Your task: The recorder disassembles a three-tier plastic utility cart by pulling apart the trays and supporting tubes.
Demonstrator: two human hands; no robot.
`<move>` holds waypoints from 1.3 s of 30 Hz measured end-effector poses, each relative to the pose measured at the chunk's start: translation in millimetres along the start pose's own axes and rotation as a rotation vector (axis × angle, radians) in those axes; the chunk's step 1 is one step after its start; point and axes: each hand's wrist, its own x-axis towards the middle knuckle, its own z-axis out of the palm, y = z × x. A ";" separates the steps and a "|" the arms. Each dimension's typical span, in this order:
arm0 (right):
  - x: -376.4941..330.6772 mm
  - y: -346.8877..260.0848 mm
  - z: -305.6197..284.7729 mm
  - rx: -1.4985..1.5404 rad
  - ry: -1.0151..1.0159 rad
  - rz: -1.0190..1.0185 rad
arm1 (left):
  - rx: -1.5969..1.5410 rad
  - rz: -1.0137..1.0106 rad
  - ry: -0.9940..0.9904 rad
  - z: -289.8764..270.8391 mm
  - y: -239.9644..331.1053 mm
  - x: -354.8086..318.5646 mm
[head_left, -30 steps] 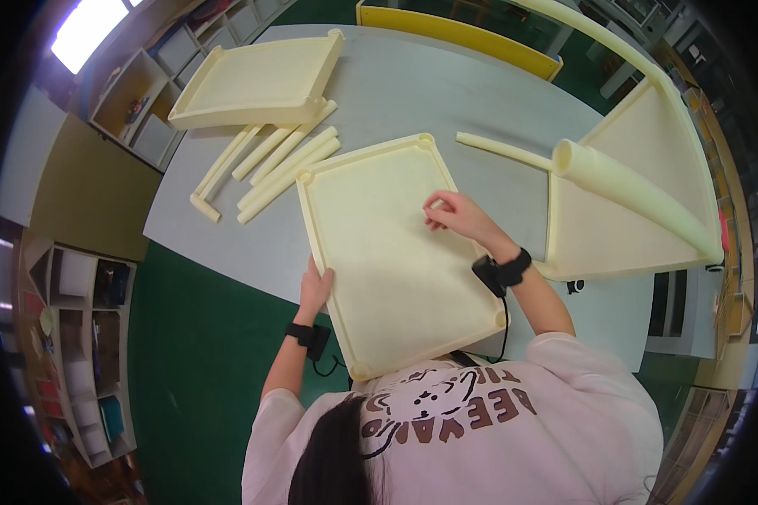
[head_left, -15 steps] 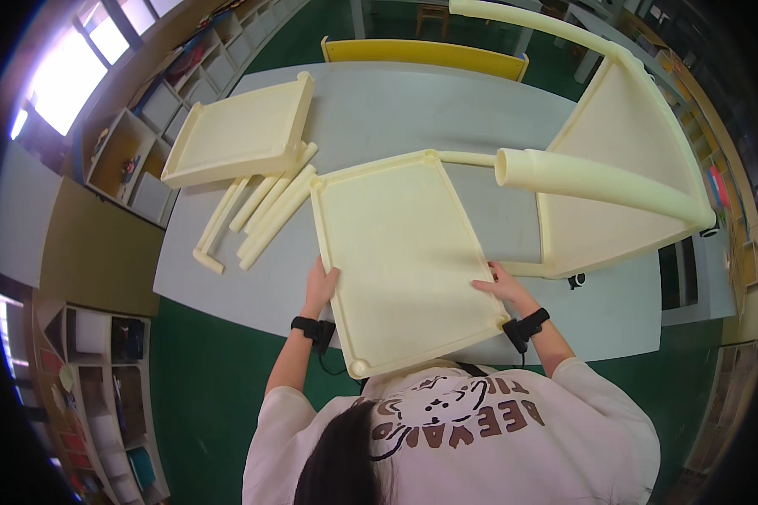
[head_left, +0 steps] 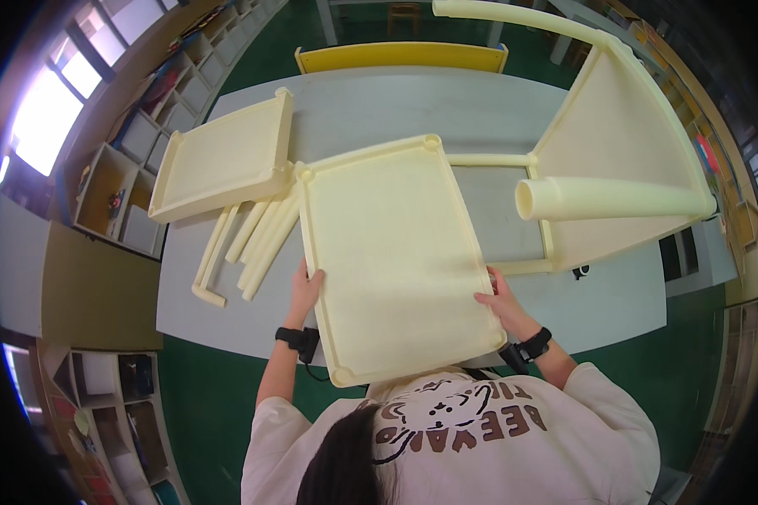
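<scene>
A cream plastic shelf tray [head_left: 392, 261] with a raised rim and round corner sockets is held tilted over the table's front edge. My left hand [head_left: 306, 289] grips its left edge, thumb on the upper face. On the opposite edge my right hand [head_left: 504, 300] is closed the same way; the fingers beneath are partly hidden. To the right stands a cream frame [head_left: 623, 151] with a panel, thick tubes and small black casters. Another cream tray [head_left: 223, 156] rests at the left on several loose cream tubes [head_left: 265, 240].
The grey table [head_left: 354, 101] has a curved-looking front edge. Behind it stands a yellow bench [head_left: 400, 57]. Shelving [head_left: 114, 202] lines the left wall, and a cubby shelf [head_left: 109, 404] stands at lower left. The floor [head_left: 219, 396] is green.
The held tray has risen slightly toward my view and shifted a little left, with both hands still on it. The whole scene has shifted slightly as my view moved.
</scene>
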 end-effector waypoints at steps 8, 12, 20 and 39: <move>28.7 -86.5 3.4 -0.324 -0.189 -0.125 | 0.033 0.153 -0.057 -21.3 28.9 103.2; 55.3 -93.0 -11.3 -0.303 -0.347 -0.093 | 0.049 0.062 -0.161 -11.7 44.4 143.7; 91.7 -82.8 -8.9 -0.124 -0.249 -0.139 | 0.068 0.027 -0.209 -0.3 37.2 198.3; 176.1 -102.1 3.7 0.136 0.128 -0.178 | 0.105 0.324 -0.167 -24.9 11.7 183.8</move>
